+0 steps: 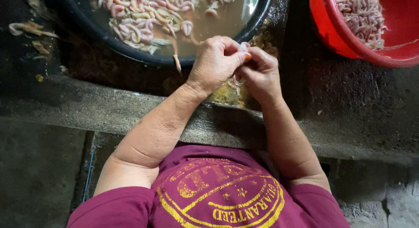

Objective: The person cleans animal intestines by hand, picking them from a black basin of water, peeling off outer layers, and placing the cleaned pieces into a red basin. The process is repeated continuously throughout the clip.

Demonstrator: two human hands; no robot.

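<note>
Dark, wet concrete fills the view, with a grey ledge running across the middle and a lower step in front of it. At the top, a wide black basin holds murky brown water crowded with pale pink, curled strips of raw offal; one strip hangs over the basin's near rim. At the upper right, a red plastic basin holds a heap of cleaned, pale pink pieces, well apart from the black basin. At the bottom, the person's maroon shirt shows a round yellow printed emblem across the chest.

Both bare forearms reach forward to meet just below the black basin's rim. The left hand is curled closed, its thumb and fingertips pinching a small pale piece. The right hand is folded closed against it, fingers touching the left hand and gripping the same small piece from below. Yellowish scraps lie on the wet ledge directly under the hands.
</note>
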